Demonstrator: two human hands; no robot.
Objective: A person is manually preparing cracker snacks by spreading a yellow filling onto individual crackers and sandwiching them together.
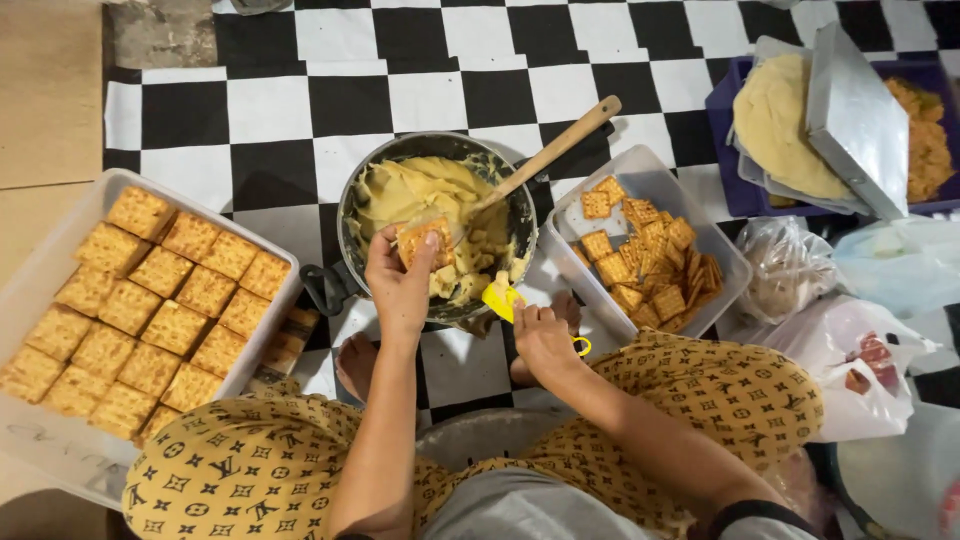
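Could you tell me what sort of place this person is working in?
Probably a home floor used for food preparation: the person sits on a black-and-white checked mat, around them a pan of cream filling, a tray of finished crackers and a tub of loose crackers.

A black-and-white checkered floor mat (270,105) carries everything. On it sit a dark pan (352,205) of yellow cream, two clear cracker tubs (40,260) (650,170) (one each side), a purple crate (722,120) and plastic bags (870,260).
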